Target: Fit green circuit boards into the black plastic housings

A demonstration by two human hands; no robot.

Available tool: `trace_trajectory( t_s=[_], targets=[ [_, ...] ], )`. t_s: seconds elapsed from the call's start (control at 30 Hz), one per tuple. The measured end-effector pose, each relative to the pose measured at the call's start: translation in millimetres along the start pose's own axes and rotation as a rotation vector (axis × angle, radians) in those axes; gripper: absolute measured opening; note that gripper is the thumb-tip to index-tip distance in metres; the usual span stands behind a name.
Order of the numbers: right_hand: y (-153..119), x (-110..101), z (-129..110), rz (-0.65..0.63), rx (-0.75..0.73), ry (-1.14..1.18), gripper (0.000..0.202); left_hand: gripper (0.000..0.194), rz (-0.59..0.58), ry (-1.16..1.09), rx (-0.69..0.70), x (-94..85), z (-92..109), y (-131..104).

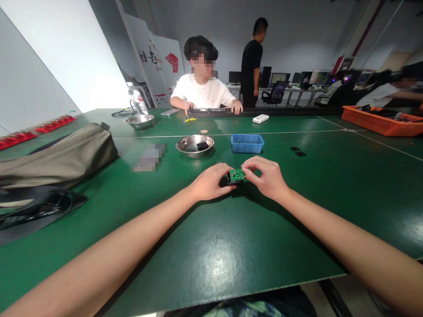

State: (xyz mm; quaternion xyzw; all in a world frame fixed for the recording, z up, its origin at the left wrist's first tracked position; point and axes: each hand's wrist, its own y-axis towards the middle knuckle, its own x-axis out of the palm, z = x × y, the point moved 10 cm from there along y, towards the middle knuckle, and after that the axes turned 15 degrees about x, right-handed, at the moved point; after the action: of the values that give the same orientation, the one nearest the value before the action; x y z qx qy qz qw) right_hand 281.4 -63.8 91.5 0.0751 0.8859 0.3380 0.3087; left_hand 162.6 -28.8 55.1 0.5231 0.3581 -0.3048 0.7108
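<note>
Over the green table, a small green circuit board (pixel 237 175) sits on a black housing (pixel 235 182). My left hand (pixel 213 182) grips the housing from its left side, thumb in front and fingers behind. At the board's right edge my right hand (pixel 266 177) is closed, with thumb and index finger pinched on that edge. The board's face with its solder points is turned up. Whether the board is seated in the housing or only lies over it, I cannot tell.
Beyond my hands stand a steel bowl (pixel 188 152) holding a black part (pixel 202 146) and a blue bin (pixel 247 147). Black pieces (pixel 298 151) lie to the right. A khaki bag (pixel 79 152) lies left; an orange basket (pixel 380 125) is far right. A person (pixel 201 90) sits opposite.
</note>
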Motion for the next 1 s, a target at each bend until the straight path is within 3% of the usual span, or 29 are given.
trace_trajectory(
  t_s=[0.2, 0.43, 0.63, 1.0],
  targets=[
    [-2, 10, 0, -0.040, -0.071, -0.094, 0.016, 0.028, 0.019, -0.009, -0.001, -2.7, 3, 1],
    [-2, 14, 6, -0.077, -0.056, -0.190, 0.015, 0.031, 0.012, -0.018, -0.017, -3.6, 4, 2],
    [0, 18, 16, -0.088, 0.092, -0.107, 0.015, 0.033, 0.007, 0.000, -0.025, -2.0, 1, -1],
    [0, 13, 22, -0.119, 0.177, -0.025, 0.009, 0.025, 0.072, 0.038, -0.041, -10.2, -4, -2]
  ],
)
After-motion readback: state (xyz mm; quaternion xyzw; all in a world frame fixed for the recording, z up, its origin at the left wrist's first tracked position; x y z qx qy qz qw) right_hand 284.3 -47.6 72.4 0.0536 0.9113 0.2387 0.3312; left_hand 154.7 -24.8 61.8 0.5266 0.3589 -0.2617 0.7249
